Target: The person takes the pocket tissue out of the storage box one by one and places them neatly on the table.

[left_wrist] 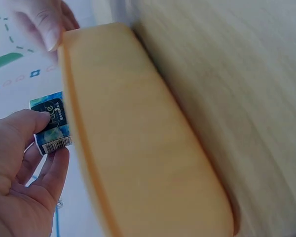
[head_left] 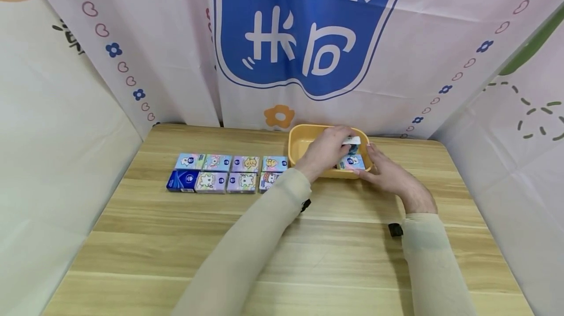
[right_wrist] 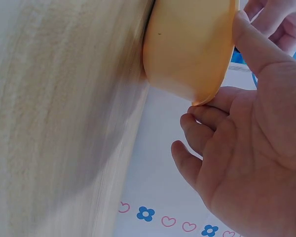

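My left hand (head_left: 323, 149) reaches over the yellow plastic basket (head_left: 301, 132) and pinches a small tissue pack (left_wrist: 53, 134) between thumb and fingers. This pack is dark blue-green with a barcode on one end; in the left wrist view the basket's rim partly covers it. Inside the basket, at its right end, lies a light blue tissue pack (head_left: 352, 162). My right hand (head_left: 392, 174) holds the basket's right end, thumb on the front rim and fingers round the corner. Its outer fingers (right_wrist: 187, 163) stand off the basket, loosely bent.
Left of the basket, several small tissue packs lie in two rows on the wooden table (head_left: 176, 247), among them a dark blue pack (head_left: 182, 180). My left forearm partly covers the row's right end. A printed curtain (head_left: 176, 61) hangs close behind the basket.
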Tool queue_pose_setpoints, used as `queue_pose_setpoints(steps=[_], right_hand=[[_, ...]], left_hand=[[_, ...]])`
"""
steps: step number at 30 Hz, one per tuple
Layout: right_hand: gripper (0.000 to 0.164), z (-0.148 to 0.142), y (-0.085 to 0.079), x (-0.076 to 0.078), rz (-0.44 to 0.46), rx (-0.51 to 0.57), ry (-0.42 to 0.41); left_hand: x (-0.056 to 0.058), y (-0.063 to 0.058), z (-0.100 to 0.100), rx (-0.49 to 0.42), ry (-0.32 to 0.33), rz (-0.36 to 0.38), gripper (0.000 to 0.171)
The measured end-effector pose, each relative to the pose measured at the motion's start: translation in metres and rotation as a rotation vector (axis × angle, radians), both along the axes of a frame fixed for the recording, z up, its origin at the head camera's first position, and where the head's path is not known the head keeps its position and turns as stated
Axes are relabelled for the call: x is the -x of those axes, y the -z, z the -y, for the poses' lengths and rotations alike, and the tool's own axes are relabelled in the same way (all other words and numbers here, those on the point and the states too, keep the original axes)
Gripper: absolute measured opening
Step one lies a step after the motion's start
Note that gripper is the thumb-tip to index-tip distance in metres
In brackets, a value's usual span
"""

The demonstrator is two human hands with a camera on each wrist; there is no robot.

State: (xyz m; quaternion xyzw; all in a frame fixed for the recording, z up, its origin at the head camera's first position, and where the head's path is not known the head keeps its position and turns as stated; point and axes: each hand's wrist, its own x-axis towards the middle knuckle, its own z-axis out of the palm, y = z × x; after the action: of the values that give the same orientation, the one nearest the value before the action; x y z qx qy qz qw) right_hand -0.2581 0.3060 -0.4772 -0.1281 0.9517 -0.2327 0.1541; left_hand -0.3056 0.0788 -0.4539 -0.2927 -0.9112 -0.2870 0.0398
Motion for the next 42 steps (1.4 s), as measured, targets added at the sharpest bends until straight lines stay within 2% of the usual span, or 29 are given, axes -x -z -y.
queue_pose_setpoints(steps=[11,18,28,42], right_hand=[[0.105,0.001,-0.002,-0.002,-0.008,-0.012,0.0],[0.106,0.002,-0.002,-0.003,0.002,-0.019,0.007],[0.108,0.001,-0.001,-0.002,0.011,-0.033,0.009],[0.108,0.001,-0.001,-0.002,0.018,-0.03,0.015]], left_hand=[[-0.012,-0.011,0.034,-0.019,0.013,-0.073,0.031],[-0.026,-0.02,0.058,-0.024,0.024,-0.114,0.031],[-0.048,-0.031,0.093,0.022,0.029,-0.097,0.034],[-0.072,-0.035,0.14,0.054,0.028,-0.11,0.036]])
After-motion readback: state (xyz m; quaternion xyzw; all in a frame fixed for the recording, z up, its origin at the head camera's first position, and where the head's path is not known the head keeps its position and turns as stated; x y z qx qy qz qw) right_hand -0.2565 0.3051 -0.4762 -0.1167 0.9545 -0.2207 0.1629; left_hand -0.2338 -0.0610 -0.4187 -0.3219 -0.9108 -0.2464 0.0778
